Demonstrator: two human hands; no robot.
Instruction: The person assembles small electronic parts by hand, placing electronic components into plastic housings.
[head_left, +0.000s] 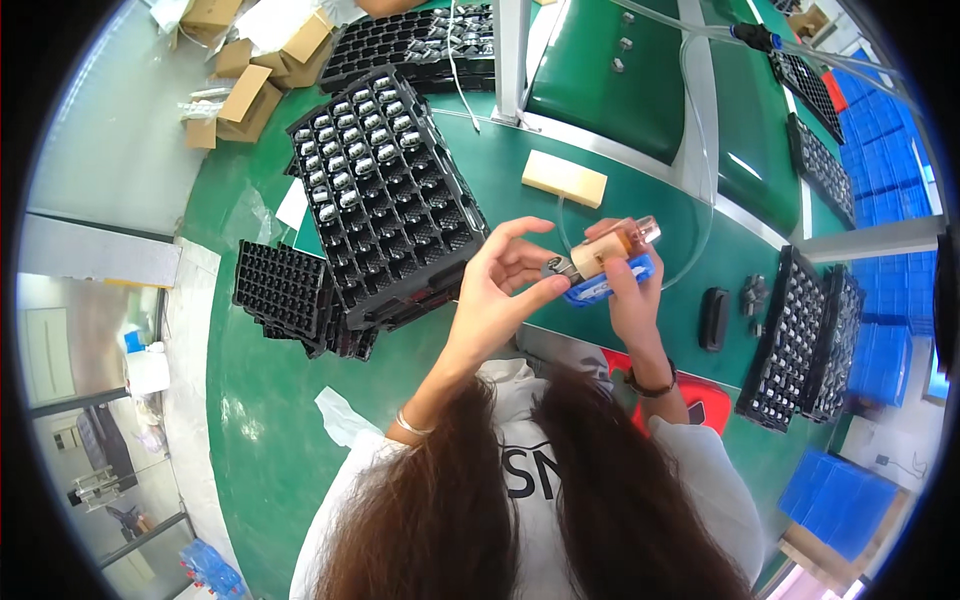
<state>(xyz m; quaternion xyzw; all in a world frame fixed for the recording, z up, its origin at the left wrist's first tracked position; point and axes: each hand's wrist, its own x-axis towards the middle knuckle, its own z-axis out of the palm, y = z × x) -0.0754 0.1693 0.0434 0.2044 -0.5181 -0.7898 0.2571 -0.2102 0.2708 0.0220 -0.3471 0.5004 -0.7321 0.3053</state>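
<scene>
Over the green worktable (505, 150), the right hand (632, 305) is gripping a blue-and-beige handheld device (598, 256) while the left hand (500, 283), its hold unclear, is apparently aligning a small metal part (559, 267), calling for steadiness.

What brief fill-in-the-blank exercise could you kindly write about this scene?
1. The clear tip of the device is nearer the ____ hand.
2. The big tray lies to the ____ of the left hand.
3. The bench top is ____.
4. The stacked bins at far right are ____.

Missing words: right; left; green; blue.
</scene>
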